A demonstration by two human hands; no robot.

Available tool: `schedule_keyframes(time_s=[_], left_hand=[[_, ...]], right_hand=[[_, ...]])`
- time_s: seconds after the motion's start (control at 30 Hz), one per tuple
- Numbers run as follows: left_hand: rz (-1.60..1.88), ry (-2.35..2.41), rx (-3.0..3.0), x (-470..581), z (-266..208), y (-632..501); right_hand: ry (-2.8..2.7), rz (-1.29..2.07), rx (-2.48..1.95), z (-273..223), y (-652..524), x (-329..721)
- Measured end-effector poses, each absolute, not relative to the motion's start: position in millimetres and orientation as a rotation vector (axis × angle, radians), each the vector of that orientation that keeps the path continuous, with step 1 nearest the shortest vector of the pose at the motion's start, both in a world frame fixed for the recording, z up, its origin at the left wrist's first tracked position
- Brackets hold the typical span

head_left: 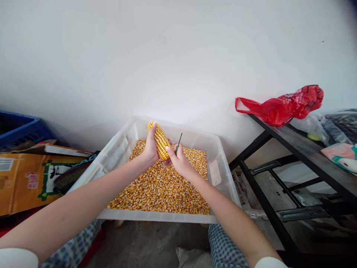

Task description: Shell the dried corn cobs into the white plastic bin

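Corn cob [160, 139] is sitting above a plastic bin [156, 215], and the left hand [151, 146] is clasping it. The right hand [180, 161] is gripping a thin tool [179, 139], while its thumb is resting near the cob's lower end. Loose kernels [164, 191] are already covering the bin's bottom; on the cob's visible side, nearly all rows appear to be remaining attached.

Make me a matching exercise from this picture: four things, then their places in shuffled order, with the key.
1. corn cob
2. loose kernels
3. red bag
4. blue crate

A. on the black table
B. inside the translucent tub
C. at the picture's left edge
D. between left hand and right hand

Key: 1-D, 2-B, 3-A, 4-C
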State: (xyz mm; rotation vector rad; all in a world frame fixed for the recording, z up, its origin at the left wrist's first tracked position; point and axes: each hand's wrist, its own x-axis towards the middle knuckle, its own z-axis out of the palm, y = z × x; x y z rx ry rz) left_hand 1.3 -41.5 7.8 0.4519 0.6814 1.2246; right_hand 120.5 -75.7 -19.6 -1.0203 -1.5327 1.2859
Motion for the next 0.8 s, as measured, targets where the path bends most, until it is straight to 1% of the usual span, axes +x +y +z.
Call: schedule_keyframes(time_s=[0.33,0.6,0.8], left_hand=[[1.279,0.677,0.449,1,1,-36],[1.243,0.646,0.409,-2,0,-33],[1.339,0.657,0.465,-4,5,-32]], right_hand=[[-1.514,1.313,-1.006,-29,-70,118],[-1.24,1.551,-0.945,-13,-71,122],[-1.168,1.711,-0.851,-10,-72,128]])
